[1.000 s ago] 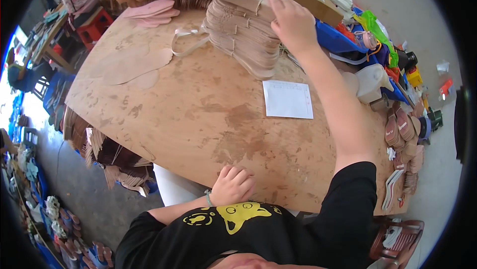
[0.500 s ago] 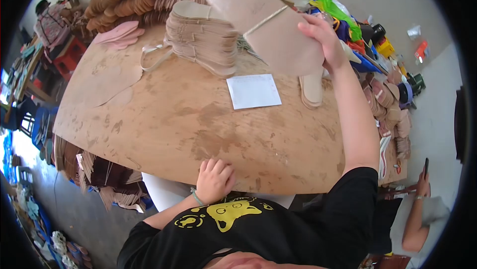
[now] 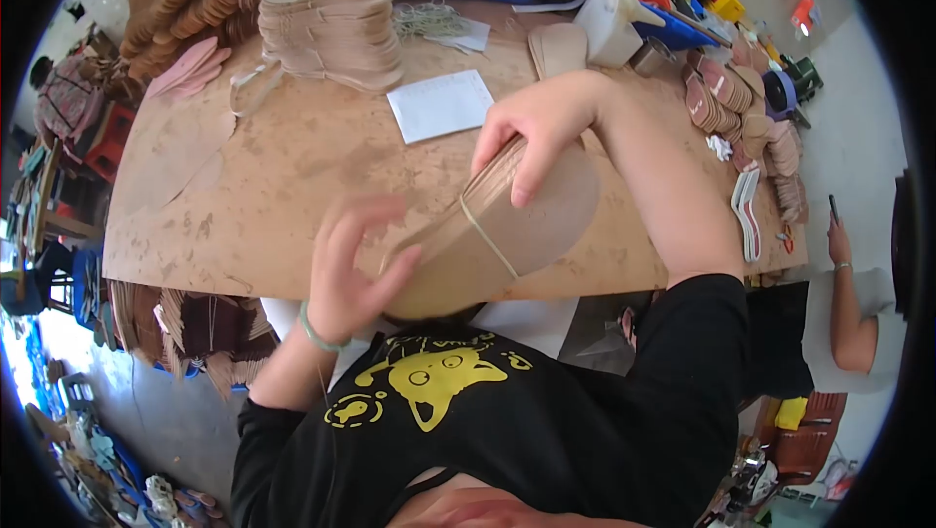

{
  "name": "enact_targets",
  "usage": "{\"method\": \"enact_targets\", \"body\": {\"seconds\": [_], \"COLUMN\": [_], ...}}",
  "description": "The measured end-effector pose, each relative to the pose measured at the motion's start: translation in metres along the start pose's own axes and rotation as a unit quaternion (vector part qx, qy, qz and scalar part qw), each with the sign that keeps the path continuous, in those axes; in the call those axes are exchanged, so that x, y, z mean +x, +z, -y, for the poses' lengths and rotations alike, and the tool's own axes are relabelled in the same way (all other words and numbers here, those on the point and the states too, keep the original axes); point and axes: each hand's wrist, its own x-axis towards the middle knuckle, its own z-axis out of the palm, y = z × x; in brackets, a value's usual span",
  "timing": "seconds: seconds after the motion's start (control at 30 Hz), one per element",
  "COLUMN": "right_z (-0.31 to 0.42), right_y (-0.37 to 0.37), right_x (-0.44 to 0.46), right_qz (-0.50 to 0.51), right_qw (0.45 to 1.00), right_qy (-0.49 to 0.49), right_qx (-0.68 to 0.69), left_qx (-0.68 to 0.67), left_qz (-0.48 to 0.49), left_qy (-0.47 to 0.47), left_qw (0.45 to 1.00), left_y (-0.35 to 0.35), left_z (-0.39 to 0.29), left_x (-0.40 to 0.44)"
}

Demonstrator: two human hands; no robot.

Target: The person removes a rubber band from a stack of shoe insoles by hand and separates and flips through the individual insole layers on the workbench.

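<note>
A beige insole bundle [image 3: 507, 226], its thin layers bound across the middle by a pale elastic band [image 3: 487, 236], slanted over the tabletop's [image 3: 292, 196] near edge, layered side showing.

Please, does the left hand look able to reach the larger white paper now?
Probably yes: the left hand looks open, and mostly bare tabletop lies between it and the larger white paper. The right hand, holding the banded bundle, is near the paper's right side but leaves most of it uncovered.
</note>
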Motion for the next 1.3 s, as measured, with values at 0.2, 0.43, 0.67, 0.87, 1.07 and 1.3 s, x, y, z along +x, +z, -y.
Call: {"method": "enact_targets", "body": {"seconds": [0.2,0.43,0.67,0.87,1.07,1.3], "right_z": [0.007,-0.038,-0.032,-0.022,-0.011,-0.003], "right_y": [0.045,0.174,0.241,0.24,0.244,0.245], "right_x": [-0.007,0.007,0.061,0.053,0.054,0.022], "right_qz": [-0.177,-0.627,-0.672,-0.61,-0.585,-0.467], "right_qw": [0.981,0.758,0.711,0.764,0.764,0.884], "right_qy": [0.018,-0.071,0.036,0.066,0.032,-0.022], "right_qx": [-0.082,-0.165,-0.203,-0.2,-0.272,-0.004], "left_qx": [-0.374,-0.638,-0.57,-0.565,-0.553,-0.564], "left_qz": [0.321,0.047,-0.011,-0.049,-0.085,-0.107], "left_qy": [-0.231,-0.418,-0.428,-0.418,-0.41,-0.401], "left_qw": [0.839,0.645,0.701,0.71,0.721,0.714], "left_y": [0.047,0.097,0.119,0.109,0.105,0.078], "left_z": [0.009,0.013,0.014,-0.002,-0.009,-0.002], "left_x": [0.013,-0.022,-0.031,-0.032,-0.045,-0.055]}}
